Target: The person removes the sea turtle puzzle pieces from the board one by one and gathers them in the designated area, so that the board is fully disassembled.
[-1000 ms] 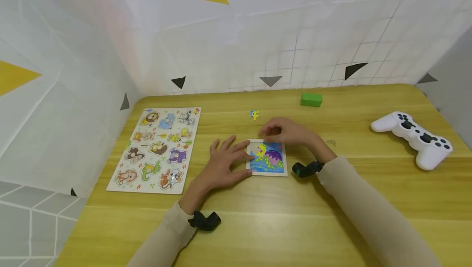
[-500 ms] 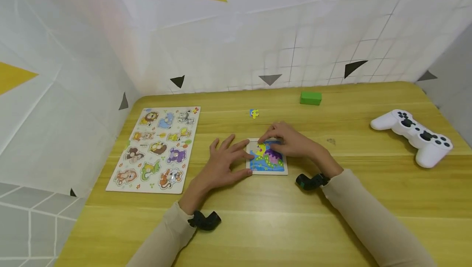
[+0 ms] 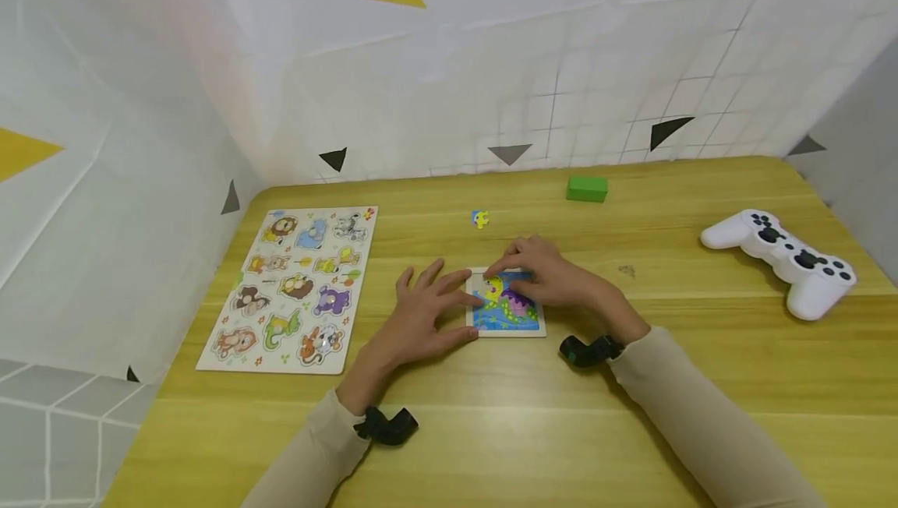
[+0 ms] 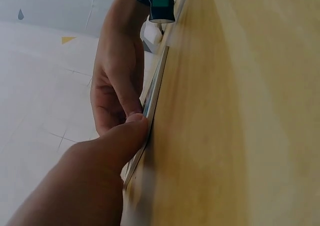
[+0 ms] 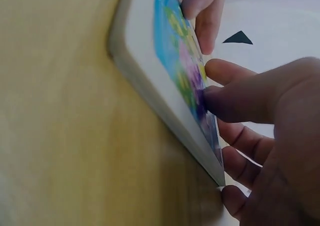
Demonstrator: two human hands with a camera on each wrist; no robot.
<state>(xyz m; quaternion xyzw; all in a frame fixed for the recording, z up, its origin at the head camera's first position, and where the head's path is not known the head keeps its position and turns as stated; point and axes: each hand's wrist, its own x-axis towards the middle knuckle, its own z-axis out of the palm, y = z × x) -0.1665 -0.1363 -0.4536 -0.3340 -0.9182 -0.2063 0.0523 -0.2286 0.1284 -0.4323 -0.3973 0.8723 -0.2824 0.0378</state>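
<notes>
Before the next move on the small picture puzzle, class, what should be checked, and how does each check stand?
1. Small puzzle board lies flat on the table: ok.
2. Left hand steadies the board's left edge, thumb against it: ok.
3. Right hand has fingertips pressing on the picture: ok.
4. Piece under the right fingers fully seated: cannot tell, fingers cover it.
5. Loose puzzle piece lies beyond the board, apart from both hands: ok.
6. Every slot filled: cannot tell.
</notes>
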